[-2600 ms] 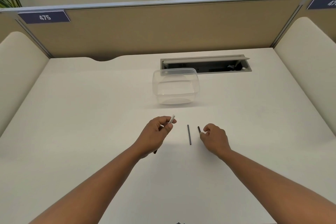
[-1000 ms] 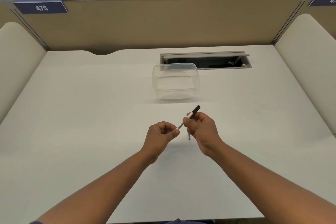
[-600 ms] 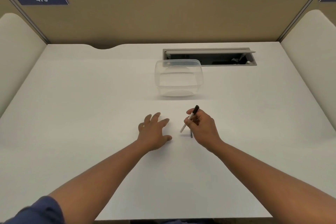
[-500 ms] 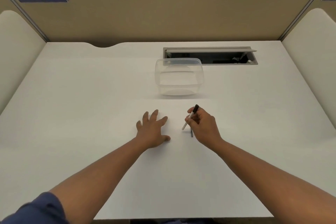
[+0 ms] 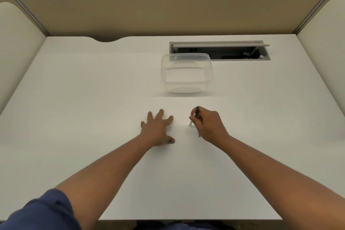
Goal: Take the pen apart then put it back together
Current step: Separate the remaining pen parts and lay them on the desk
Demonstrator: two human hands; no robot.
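Note:
My right hand [image 5: 209, 126] grips a thin white pen barrel [image 5: 194, 116] with a black end pointing up and away; its white lower end hangs just above the desk. A thin dark pen part [image 5: 199, 134] lies on the desk under that hand, with only its near tip showing. My left hand [image 5: 157, 129] rests flat on the desk to the left, fingers spread, holding nothing. The two hands are apart by about a hand's width.
A clear plastic container [image 5: 186, 73] stands on the white desk [image 5: 93, 117] beyond the hands. Behind it is an open grey cable slot [image 5: 220, 51]. Beige partition walls [image 5: 168, 5] close off the back and both sides.
My left hand let go of the pen, opened and settled flat on the desk. My right hand kept the pen and lowered it slightly toward the desk.

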